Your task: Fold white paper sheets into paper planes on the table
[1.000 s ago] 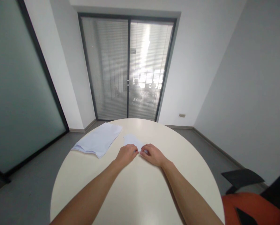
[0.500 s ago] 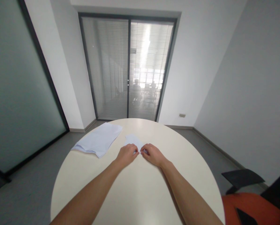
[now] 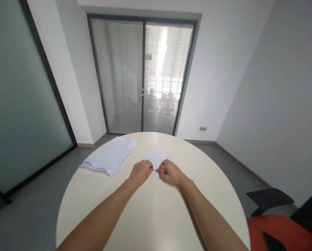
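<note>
Worked at paper [image 3: 155, 159] just ahead, between both hands

Had paper lying on table [image 3: 150, 212], a little beyond and between left hand [image 3: 141, 171] and right hand [image 3: 173, 172]; spread its broad part forward, away from wearer, with a narrow corner drawn back between fingertips; read the long axis as roughly fore-and-aft — could not be sure, with edges pale against table and partly covered; found neither hand plainly nearer, yet saw most of near corner by right thumb; seemed to pinch it there between right thumb and forefinger; curled left fingers at the other edge, but could not tell whether gripping or merely resting.

Compared with half a second earlier, had paper turned clockwise — aimed forward and left then, nearly straight ahead now; bared near corner below right fingertips, hidden or barely showing before; moved both hands hardly at all, with a slightly wider gap between fingertips; left sheets [image 3: 110, 155] as before, at the far left of table, beyond left hand and well apart from both hands.
</note>
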`<state>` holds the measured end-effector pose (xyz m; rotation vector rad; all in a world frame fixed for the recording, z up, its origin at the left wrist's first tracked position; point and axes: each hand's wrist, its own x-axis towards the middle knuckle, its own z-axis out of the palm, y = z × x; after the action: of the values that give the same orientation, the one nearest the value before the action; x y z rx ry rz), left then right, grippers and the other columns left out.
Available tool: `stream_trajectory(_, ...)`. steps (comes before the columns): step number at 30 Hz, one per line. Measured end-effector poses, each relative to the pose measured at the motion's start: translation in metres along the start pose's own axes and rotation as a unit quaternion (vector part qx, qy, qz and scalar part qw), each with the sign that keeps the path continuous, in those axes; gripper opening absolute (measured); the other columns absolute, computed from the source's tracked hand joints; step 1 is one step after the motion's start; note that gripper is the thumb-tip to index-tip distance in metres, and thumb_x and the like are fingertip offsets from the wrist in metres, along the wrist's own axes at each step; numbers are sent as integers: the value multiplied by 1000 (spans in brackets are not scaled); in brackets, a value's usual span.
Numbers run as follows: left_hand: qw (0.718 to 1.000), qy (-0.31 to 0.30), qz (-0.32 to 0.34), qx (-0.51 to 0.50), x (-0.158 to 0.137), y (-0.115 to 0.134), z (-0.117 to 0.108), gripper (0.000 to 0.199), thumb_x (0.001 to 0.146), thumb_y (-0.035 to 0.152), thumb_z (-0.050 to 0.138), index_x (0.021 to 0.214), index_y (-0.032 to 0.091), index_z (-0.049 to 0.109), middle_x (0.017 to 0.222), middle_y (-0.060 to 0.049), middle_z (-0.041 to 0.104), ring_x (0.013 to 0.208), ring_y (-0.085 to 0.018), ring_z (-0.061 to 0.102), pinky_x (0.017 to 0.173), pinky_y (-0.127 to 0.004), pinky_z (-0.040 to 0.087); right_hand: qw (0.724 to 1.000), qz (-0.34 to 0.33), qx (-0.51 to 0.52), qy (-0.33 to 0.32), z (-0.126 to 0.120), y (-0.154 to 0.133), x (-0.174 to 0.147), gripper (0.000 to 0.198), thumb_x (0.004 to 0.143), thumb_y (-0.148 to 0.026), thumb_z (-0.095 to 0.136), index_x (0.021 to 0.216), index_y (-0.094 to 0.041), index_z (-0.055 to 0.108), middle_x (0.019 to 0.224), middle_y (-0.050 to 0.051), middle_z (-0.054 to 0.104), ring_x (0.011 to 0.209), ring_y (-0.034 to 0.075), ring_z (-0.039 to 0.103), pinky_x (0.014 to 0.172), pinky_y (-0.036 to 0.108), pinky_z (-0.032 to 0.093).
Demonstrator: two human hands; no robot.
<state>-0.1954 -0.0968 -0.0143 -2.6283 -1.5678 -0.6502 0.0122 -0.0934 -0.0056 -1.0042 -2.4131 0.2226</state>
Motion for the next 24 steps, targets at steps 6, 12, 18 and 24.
stream_trajectory(6, 999, 7, 7, -52, -2, -6, 0, 12, 92, 31, 60, 93, 23, 69, 99, -2, 70, 100, -20, 62, 88, -30, 46, 999, 11, 42, -11, -1, -2, -3, 29, 78, -12, 59, 97, -22, 78, 94, 4, 69, 82, 16, 63, 81, 27, 48)
stream_trajectory(12, 997, 8, 15, -73, -4, -5, -3, 19, 88, 40, 64, 97, 23, 69, 104, -3, 69, 102, -22, 61, 89, -33, 46, 998, 13, 56, -8, 1, 3, -4, 27, 80, -16, 61, 98, -23, 78, 98, 4, 69, 81, 15, 63, 77, 25, 49)
stream_trajectory(18, 997, 9, 11, -82, -3, -4, -4, 25, 83, 44, 69, 97, 23, 70, 105, -4, 69, 103, -24, 60, 89, -35, 47, 998, 21, 57, -13, 0, 3, -3, 26, 80, -16, 61, 98, -23, 79, 101, 5, 69, 80, 15, 63, 75, 25, 49)
stream_trajectory(24, 992, 9, 6, -123, 0, -15, 6, 13, 89, 26, 61, 98, 23, 70, 104, -3, 70, 104, -21, 61, 92, -33, 46, 998, 23, 55, -21, -1, 4, -4, 29, 79, -16, 62, 100, -24, 79, 103, 5, 69, 77, 14, 63, 75, 25, 49)
